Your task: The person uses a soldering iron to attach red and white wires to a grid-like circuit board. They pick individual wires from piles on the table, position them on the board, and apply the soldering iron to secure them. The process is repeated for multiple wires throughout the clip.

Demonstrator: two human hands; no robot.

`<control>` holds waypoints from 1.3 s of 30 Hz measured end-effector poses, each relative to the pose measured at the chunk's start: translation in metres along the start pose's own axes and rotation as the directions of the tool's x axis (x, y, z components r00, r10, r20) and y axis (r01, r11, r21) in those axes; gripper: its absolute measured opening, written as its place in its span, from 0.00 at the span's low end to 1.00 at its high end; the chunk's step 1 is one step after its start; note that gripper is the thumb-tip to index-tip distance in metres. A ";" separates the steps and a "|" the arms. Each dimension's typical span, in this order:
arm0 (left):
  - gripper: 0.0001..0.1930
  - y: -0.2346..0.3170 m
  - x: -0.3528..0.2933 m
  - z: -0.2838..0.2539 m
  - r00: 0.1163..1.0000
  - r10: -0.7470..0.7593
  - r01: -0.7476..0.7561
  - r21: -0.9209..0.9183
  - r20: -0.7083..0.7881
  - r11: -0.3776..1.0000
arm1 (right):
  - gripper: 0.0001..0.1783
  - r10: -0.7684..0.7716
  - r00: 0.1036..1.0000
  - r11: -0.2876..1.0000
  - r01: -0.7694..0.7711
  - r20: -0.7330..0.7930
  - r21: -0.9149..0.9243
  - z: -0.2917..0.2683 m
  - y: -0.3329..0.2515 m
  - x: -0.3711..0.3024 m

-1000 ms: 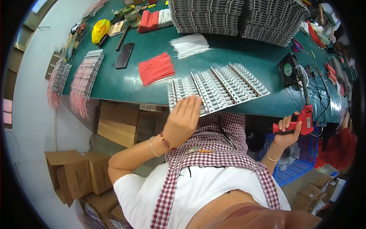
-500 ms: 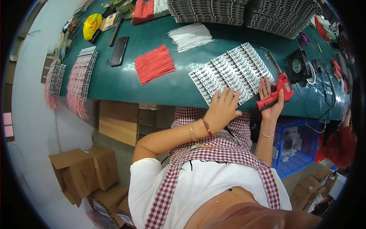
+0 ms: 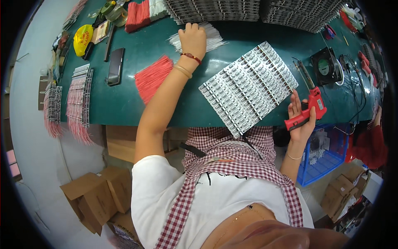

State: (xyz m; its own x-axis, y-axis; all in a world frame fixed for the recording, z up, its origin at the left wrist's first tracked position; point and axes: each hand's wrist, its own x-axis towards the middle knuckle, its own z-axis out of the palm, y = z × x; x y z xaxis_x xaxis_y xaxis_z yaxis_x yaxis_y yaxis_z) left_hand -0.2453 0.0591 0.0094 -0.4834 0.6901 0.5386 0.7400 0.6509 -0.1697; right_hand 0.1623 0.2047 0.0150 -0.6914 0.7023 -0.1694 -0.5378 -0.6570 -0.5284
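My left hand [image 3: 192,38] reaches far across the green table [image 3: 137,103] and rests on a bundle of white wires [image 3: 211,39], fingers curled over them. To its left lies a fan of red wires [image 3: 152,78]. My right hand [image 3: 299,116] holds a red soldering gun [image 3: 309,108] at the table's near edge, its metal tip pointing away from me. Between the hands lies a tilted panel of small silvery circuit boards [image 3: 248,88].
Stacks of grey board panels [image 3: 215,10] line the far edge. A black phone [image 3: 115,66], a yellow object [image 3: 82,38] and wired strips [image 3: 78,99] lie at left. A small black fan [image 3: 325,66] sits at right. Cardboard boxes [image 3: 97,197] and a blue crate [image 3: 323,153] stand below.
My left hand left the circuit board panel and stretched forward to the white wires. My right hand with the soldering gun drew back toward the table's near edge.
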 end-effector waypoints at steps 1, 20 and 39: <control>0.05 -0.001 0.001 0.000 1.000 -0.007 0.007 0.017 -0.026 1.000 | 0.20 -0.002 1.000 1.000 0.002 -0.005 0.001 0.000 0.000 -0.001; 0.05 0.009 0.003 0.002 0.992 0.042 -0.066 0.206 0.119 0.976 | 0.17 -0.038 0.989 0.994 0.051 -0.142 0.092 0.007 -0.003 -0.014; 0.16 0.028 -0.037 -0.081 0.877 -0.409 0.339 -0.928 0.253 0.152 | 0.16 -0.058 0.958 0.986 0.099 -0.280 0.135 0.003 0.007 -0.010</control>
State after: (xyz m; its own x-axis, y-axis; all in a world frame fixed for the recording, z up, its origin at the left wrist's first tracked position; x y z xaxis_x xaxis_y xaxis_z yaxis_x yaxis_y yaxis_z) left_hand -0.1693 0.0261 0.0518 -0.8449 0.4186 0.3330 0.3832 0.0392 0.9229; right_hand 0.1648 0.1923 0.0156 -0.4966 0.7877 -0.3647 -0.6634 -0.6153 -0.4257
